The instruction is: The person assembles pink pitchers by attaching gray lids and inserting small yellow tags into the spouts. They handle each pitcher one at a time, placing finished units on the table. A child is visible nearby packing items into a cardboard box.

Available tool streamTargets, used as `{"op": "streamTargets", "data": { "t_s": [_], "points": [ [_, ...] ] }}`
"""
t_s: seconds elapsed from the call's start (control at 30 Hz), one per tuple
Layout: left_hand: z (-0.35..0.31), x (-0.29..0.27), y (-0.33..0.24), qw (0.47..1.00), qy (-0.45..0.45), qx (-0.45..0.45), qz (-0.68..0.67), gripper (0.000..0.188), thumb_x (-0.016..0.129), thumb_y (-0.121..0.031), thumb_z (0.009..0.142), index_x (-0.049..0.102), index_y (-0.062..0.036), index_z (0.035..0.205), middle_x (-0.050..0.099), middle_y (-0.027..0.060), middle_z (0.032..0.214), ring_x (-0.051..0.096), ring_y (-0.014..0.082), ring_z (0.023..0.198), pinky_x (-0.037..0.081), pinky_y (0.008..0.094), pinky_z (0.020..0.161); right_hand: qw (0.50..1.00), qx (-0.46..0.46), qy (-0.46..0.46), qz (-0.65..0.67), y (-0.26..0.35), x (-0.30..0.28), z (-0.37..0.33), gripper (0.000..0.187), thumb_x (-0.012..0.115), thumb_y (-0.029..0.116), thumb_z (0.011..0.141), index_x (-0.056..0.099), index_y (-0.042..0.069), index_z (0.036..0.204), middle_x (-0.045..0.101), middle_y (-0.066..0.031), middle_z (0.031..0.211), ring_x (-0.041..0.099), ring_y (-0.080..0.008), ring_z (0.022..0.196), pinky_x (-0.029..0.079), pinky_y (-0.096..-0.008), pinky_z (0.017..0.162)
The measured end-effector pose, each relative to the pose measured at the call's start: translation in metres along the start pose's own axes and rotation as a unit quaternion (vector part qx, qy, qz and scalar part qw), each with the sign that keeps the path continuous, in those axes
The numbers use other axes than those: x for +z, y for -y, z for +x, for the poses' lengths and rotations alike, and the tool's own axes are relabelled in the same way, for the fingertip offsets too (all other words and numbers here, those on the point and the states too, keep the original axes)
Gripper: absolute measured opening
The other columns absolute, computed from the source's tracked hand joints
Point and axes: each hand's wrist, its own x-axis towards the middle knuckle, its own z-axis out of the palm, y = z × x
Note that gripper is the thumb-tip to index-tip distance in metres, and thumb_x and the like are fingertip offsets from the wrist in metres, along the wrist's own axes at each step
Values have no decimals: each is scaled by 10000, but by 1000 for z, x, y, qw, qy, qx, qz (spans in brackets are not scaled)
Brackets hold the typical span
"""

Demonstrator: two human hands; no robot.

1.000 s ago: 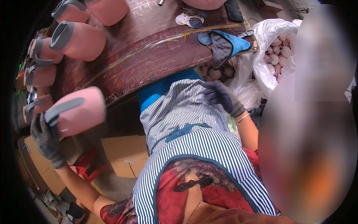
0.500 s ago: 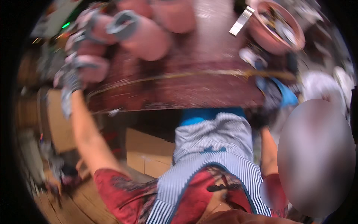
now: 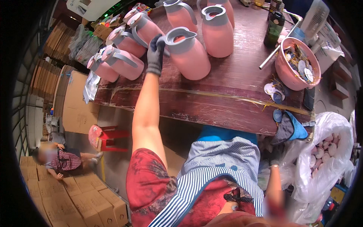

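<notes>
- Reaching forward across the tabletop [image 3: 181, 108], the left grip [image 3: 154, 56] meets the handle [image 3: 164, 39] of the jug [image 3: 191, 60]; gloved fingers overlap the handle, but cannot tell whether they are closed round it.
- Jug: pink body, grey collar, upright on the tabletop, immediately right of the left grip. Long axis vertical; the wide lens tips it, collar up-left, base down-right.
- Key relation: handle on the jug's left side, facing the left grip. Left hand much the nearer.
- Right grip [image 3: 271, 153]: well apart, lower right, below the tabletop's near edge. In shadow; cannot tell whether wide, narrow or holding anything.
- Left jugs [image 3: 130, 68]: clustered just beyond the left grip, on its left.
- Rear jugs [image 3: 218, 38]: two behind and right of the jug, one behind it, all upright.
- Farther right: metal tube [image 3: 269, 57], dark bottle [image 3: 273, 32], pink pail [image 3: 283, 70] of tags, loose tags [image 3: 275, 91] on the wood, blue-grey cloth [image 3: 291, 130] over the corner.
- Off the tabletop: clear bag [image 3: 302, 166] with pink lids at right; red stool [image 3: 115, 138], cartons [image 3: 77, 195] and a person [image 3: 68, 159] on them at left.
</notes>
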Motion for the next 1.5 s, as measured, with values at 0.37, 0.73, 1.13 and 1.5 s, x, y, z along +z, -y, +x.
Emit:
{"op": "streamTargets", "data": {
  "t_s": [0.37, 0.73, 1.13, 1.5],
  "points": [
    [-262, 38, -268, 987, 139, 33, -67, 478, 882, -304, 748, 662, 20, 1022, 645, 75, 897, 625, 168, 794, 510, 293, 731, 857, -324, -95, 389, 281, -272, -105, 866, 874, 166, 680, 489, 15, 1441, 563, -150, 1409, 595, -298, 1217, 464, -441, 1055],
    [-300, 30, -303, 947, 298, -43, -113, 457, 882, -306, 726, 677, -22, 1021, 670, 103, 868, 672, 229, 776, 525, 318, 732, 779, -601, 86, 158, 296, -283, -100, 869, 699, 718, 665, 688, 125, 1300, 453, -300, 1473, 431, -475, 1370, 294, -550, 1142],
    [-309, 38, -304, 959, 262, -72, -82, 468, 916, -228, 691, 677, -2, 1024, 662, 57, 878, 628, 136, 817, 513, 279, 769, 765, -629, -18, 138, 286, -245, -87, 821, 685, 724, 734, 644, 136, 1306, 464, -327, 1435, 466, -499, 1307, 367, -564, 1072],
    [-320, 84, -324, 984, 173, 19, 46, 488, 844, -336, 750, 664, -58, 1108, 696, 132, 953, 689, 278, 805, 552, 366, 728, 861, -487, 5, 143, 307, -241, -63, 507, 499, 393, 981, 562, 82, 1376, 486, -221, 1471, 466, -459, 1325, 355, -522, 1129]
  ]
}}
